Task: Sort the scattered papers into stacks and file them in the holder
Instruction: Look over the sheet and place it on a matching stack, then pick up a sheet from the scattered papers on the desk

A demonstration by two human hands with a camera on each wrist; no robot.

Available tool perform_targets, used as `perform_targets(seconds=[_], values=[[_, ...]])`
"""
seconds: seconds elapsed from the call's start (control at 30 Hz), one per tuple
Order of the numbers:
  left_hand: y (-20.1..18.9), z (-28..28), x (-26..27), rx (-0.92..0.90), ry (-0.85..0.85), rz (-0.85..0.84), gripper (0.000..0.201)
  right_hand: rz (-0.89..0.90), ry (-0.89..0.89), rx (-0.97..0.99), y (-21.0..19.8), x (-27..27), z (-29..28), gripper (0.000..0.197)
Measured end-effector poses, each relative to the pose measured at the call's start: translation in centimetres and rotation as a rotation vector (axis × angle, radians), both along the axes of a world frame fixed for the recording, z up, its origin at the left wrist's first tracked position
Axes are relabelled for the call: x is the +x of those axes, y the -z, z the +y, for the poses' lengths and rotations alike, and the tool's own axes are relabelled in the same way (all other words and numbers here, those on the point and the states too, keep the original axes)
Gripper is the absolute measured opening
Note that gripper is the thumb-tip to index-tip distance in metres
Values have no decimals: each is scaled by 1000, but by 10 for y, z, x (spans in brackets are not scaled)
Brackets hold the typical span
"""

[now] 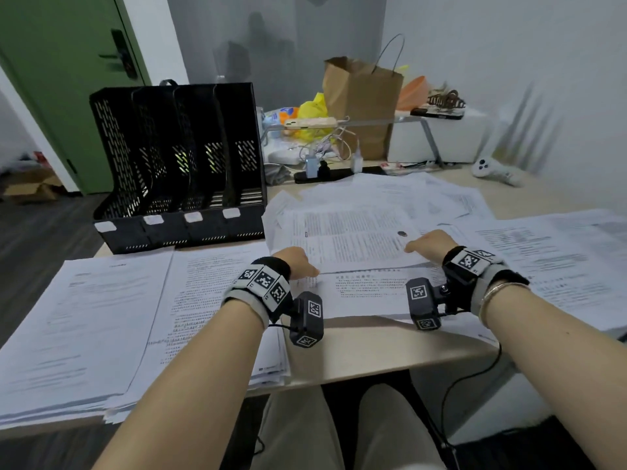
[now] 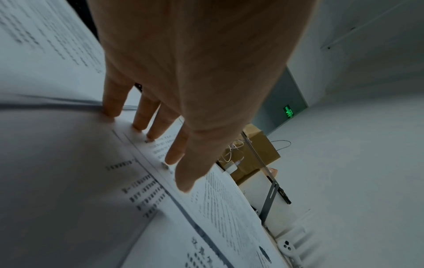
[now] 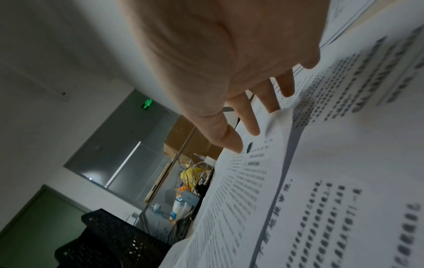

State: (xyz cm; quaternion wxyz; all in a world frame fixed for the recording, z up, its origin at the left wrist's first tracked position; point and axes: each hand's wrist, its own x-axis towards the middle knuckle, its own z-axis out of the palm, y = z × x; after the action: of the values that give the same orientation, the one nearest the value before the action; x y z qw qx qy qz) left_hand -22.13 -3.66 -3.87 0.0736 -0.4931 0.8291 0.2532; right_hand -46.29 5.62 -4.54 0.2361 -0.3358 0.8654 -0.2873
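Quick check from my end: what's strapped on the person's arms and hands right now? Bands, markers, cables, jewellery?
Both forearms are bare, no sleeves. The left hand and right hand are ungloved. Each wrist wears a black-and-grey band faced with square black-and-white markers. A small black camera block with the same markers hangs below each wrist. Thin black cables trail from them. A thin metallic bracelet circles the right wrist.

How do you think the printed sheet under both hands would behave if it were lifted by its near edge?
The sheet looks thin, so it would probably droop. It lies on other loose papers, so it may slide or drag one along. The left hand and right hand press it with straight fingers, probably steadying it.
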Motion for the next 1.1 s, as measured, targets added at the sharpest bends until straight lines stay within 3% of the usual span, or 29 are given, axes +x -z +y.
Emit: perform_targets(seconds=[0.1,0.2,0.37,0.47,0.6,0.73,0.8,0.87,1.03,1.1], values=[[0,0,-2,3,-20,4,49,-27,21,-78,0,-2,1,30],[-1,1,-5,15,-16,-17,51,9,67,-275,-3,-1,3,22],[-14,2,-9,-30,-15,65,21,56,123,-621,-32,8,5,43],[-31,2,-11,-79,-56,164,50,45,131,-790,-55,12,6,50],[-46,1,-9,-101,-181,303,73,99,90,-921,-81,17,10,56],[-54,-9,-1,-108,-387,550,99,68,94,-1009,-92,17,14,58],[-58,-10,5,-101,-434,570,106,26,123,-1060,-93,15,17,60],[-64,-10,9,-117,-436,604,99,-29,135,-1070,-94,13,20,61],[-74,-10,12,-285,-339,739,35,-69,151,-1016,-86,6,28,58],[-79,-8,11,-363,-311,788,21,-34,147,-948,-81,3,33,57]])
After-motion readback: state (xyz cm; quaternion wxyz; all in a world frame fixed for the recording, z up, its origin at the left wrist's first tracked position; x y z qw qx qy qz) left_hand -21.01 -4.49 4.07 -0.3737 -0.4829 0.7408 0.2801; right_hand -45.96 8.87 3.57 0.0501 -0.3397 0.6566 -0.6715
